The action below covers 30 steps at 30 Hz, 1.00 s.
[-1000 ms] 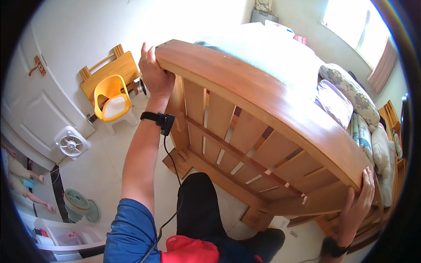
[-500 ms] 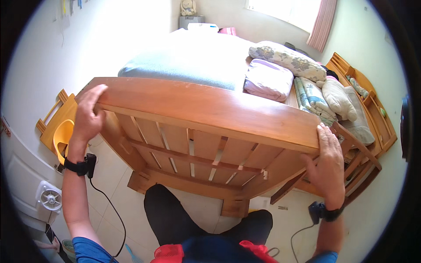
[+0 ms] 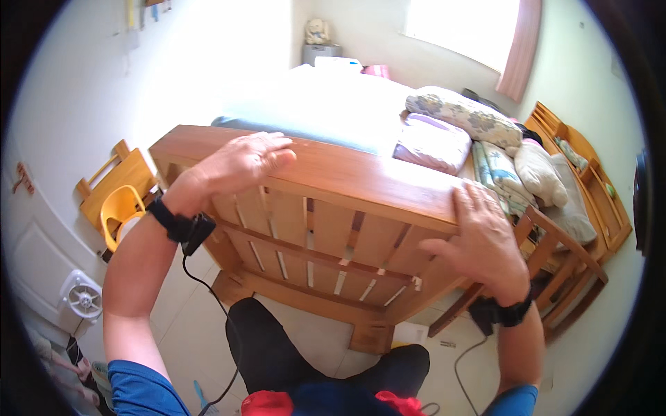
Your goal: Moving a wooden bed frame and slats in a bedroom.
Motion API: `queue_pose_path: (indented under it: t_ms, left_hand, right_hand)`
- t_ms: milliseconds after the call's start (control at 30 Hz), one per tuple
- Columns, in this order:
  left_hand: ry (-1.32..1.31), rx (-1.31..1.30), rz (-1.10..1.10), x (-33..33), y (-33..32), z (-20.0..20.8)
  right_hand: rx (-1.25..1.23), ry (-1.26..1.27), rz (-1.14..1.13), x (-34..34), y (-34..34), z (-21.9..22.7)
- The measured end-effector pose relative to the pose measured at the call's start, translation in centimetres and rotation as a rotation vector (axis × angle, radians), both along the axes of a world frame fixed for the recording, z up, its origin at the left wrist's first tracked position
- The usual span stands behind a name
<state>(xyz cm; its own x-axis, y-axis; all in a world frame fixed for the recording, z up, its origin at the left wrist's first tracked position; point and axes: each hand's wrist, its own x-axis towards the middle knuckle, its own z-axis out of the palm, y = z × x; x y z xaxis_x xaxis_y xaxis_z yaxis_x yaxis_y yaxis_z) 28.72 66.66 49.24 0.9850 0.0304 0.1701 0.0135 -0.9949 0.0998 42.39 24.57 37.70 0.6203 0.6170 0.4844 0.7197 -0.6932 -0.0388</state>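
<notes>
A person stands at the foot of a wooden bed (image 3: pixel 361 118), looking down over its footboard (image 3: pixel 326 208). Both hands lie on the footboard's top rail, so contact is made, but neither hand has closed round the wood; whether the bed is being pushed, pulled or only steadied cannot be told. The footboard's feet appear to rest on the tiled floor (image 3: pixel 187 326), so nothing looks lifted.

The footboard is warm honey-coloured wood: a broad flat top rail, upright slats below it with gaps between, and a lower cross rail joining two blocky feet. It stands just in front of the person's dark-trousered knees.

Beyond the footboard, a pale blue sheet (image 3: pixel 312 104) covers the mattress. At the footboard's right end lie a folded lilac blanket (image 3: pixel 433 142) and a floral bolster (image 3: pixel 461 114). A wooden side rail (image 3: pixel 555 256) stands just right of the footboard. Left of the footboard, near the wall, sits a yellow child's chair (image 3: pixel 121 211).

The left hand (image 3: pixel 239 163) rests flat and open, palm down, fingers together, near the footboard's left end. The right hand (image 3: pixel 479 239) is open with fingers spread, pressing the rail's right end. Each wrist wears a black band with a trailing cable.
</notes>
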Motion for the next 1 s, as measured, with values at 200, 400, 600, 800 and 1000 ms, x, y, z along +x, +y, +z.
queue_pose_path:
  t_ms: [200, 400, 600, 800, 1000]
  left_hand:
    - [0.080, 0.197, 0.707, -5.1, 10.5, 3.1]
    - [0.132, 0.170, 0.692, -4.3, 9.5, 3.9]
    - [0.193, 0.152, 0.375, 0.8, 4.8, 1.9]
    - [0.242, 0.148, 0.041, 3.3, -4.1, 0.0]
    - [0.254, 0.178, -0.095, 4.7, -7.2, -0.1]
  right_hand:
    - [0.108, 0.393, 0.034, 2.0, -3.7, 1.3]
    - [0.083, 0.444, -0.027, 4.9, -3.6, 0.8]
    - [0.092, 0.472, -0.111, 3.0, -3.4, 1.0]
    - [0.083, 0.425, -0.060, 4.2, -1.3, 1.5]
    - [0.137, 0.401, -0.048, 4.1, -1.9, 1.6]
